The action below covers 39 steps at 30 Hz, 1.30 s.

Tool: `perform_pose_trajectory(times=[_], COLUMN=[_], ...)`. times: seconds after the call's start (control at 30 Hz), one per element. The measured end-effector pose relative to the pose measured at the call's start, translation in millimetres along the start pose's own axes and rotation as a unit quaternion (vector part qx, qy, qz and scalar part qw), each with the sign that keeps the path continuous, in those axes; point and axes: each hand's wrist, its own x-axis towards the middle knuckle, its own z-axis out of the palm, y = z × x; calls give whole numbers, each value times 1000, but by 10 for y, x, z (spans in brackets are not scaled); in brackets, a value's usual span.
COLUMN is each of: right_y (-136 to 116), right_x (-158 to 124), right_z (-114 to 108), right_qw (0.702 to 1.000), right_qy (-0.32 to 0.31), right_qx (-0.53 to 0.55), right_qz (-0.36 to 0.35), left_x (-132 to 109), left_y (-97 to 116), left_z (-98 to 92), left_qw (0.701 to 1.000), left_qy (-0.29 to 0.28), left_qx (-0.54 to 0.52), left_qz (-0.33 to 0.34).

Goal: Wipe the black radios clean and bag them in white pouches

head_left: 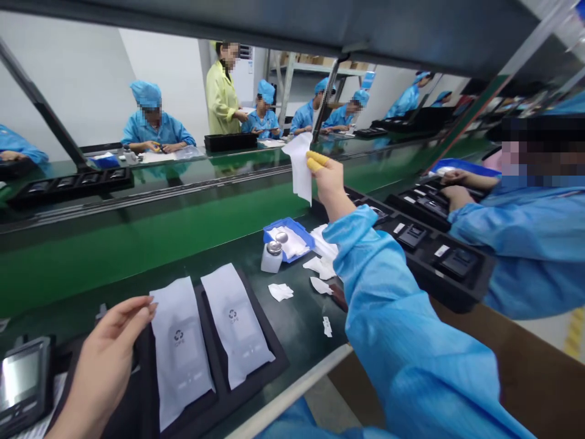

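Observation:
My right hand point(326, 177), with yellow finger cots on its fingertips, pinches a thin white plastic bag point(299, 167) that hangs limp above the bench. My left hand point(107, 353) is closed, its thumb and fingertips pressed together at the upper left corner of a frosted CPE-marked bag point(180, 360). A dark device shows faintly through that bag. Beside it lies a second frosted bag point(237, 329), also with a device inside. Both rest in a black foam tray point(269, 360). At the far left sits a handheld device point(25, 381) with a screen, unwrapped.
Behind the tray stand a blue bin point(299, 228) and a white dispenser bottle point(273, 257). White scraps point(280, 292) lie on the green bench. On the right, a black tray point(425, 268) holds several devices, beside a co-worker in blue point(525, 244). A shelf point(274, 30) hangs overhead.

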Motion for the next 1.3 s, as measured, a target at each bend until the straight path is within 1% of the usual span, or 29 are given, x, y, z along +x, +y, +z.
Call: perform_pose_trajectory(times=[0.03, 0.07, 0.13, 0.17, 0.2, 0.27, 0.3, 0.33, 0.37, 0.4, 0.43, 0.5, 0.6, 0.63, 0.7, 0.73, 0.77, 0.83, 0.87, 0.9, 0.93, 0.97, 1.0, 1.03, 1.07, 1.1, 1.13, 1.23, 1.3], right_y=[-176, -363, -757, -954, -1145, -1480, -1614, -1723, -1805, -1862, -1897, -1915, -1861, -1828, -1745, -1700, -1655, -1585, -1566, -1561, -1569, -1591, -1625, -1671, -1726, -1790, -1860, -2087, -2221], right_x=[-74, -187, -522, -729, -950, -1391, -1593, -1774, -1931, -2064, -2174, -2341, -2520, -2572, -2659, -2688, -2701, -2674, -2635, -2585, -2530, -2476, -2430, -2396, -2377, -2374, -2387, -2496, -2596], right_z=[42, 92, 205, 259, 307, 379, 404, 425, 446, 469, 494, 556, 658, 686, 717, 720, 717, 708, 715, 736, 776, 839, 923, 1027, 1147, 1280, 1421, 1844, 2091], right_qw=[997, 985, 925, 895, 871, 833, 820, 814, 812, 811, 809, 799, 767, 753, 721, 706, 691, 670, 670, 678, 696, 724, 752, 774, 790, 800, 806, 816, 816], right_qy=[-17, -45, -129, -174, -215, -273, -290, -301, -307, -315, -325, -353, -385, -394, -427, -459, -507, -624, -667, -690, -693, -676, -651, -629, -611, -599, -591, -574, -571], right_qx=[67, 160, 349, 403, 435, 477, 490, 495, 495, 493, 489, 487, 511, 523, 539, 533, 508, 399, 325, 253, 190, 140, 100, 68, 41, 22, 11, -25, -61], right_qz=[-21, -41, -73, -77, -72, -59, -52, -44, -34, -22, -7, 22, 53, 62, 81, 86, 85, 57, 34, 12, -4, -13, -18, -20, -24, -31, -40, -64, -70], left_x=[-35, -84, -212, -281, -347, -454, -494, -525, -549, -568, -581, -590, -554, -528, -466, -437, -414, -411, -435, -478, -536, -602, -668, -726, -768, -787, -782, -635, -485], left_y=[6, 21, 64, 85, 103, 122, 126, 130, 136, 146, 159, 190, 218, 219, 218, 220, 228, 262, 292, 331, 378, 430, 483, 531, 565, 579, 570, 415, 261], left_z=[25, 61, 170, 236, 304, 421, 460, 480, 481, 464, 433, 343, 174, 107, -63, -172, -299, -605, -774, -945, -1110, -1259, -1387, -1488, -1561, -1605, -1625, -1575, -1500], left_qw=[999, 997, 976, 955, 936, 903, 887, 870, 853, 841, 835, 845, 869, 875, 889, 898, 907, 923, 929, 935, 943, 951, 957, 954, 950, 951, 959, 990, 996], left_qy=[-31, -71, -193, -263, -323, -425, -461, -479, -479, -462, -429, -331, -158, -114, -54, -30, -6, 51, 78, 99, 107, 87, 30, -39, -88, -113, -111, -53, -52], left_qx=[14, 32, 86, 105, 102, 39, -33, -117, -202, -278, -340, -417, -464, -467, -454, -439, -418, -354, -308, -249, -174, -82, 9, 73, 120, 141, 143, 99, 71], left_qz=[10, 25, 60, 88, 97, 46, 8, -22, -40, -49, -51, -55, -68, -62, -25, 8, 49, 144, 191, 231, 263, 284, 287, 290, 275, 252, 220, 80, 2])
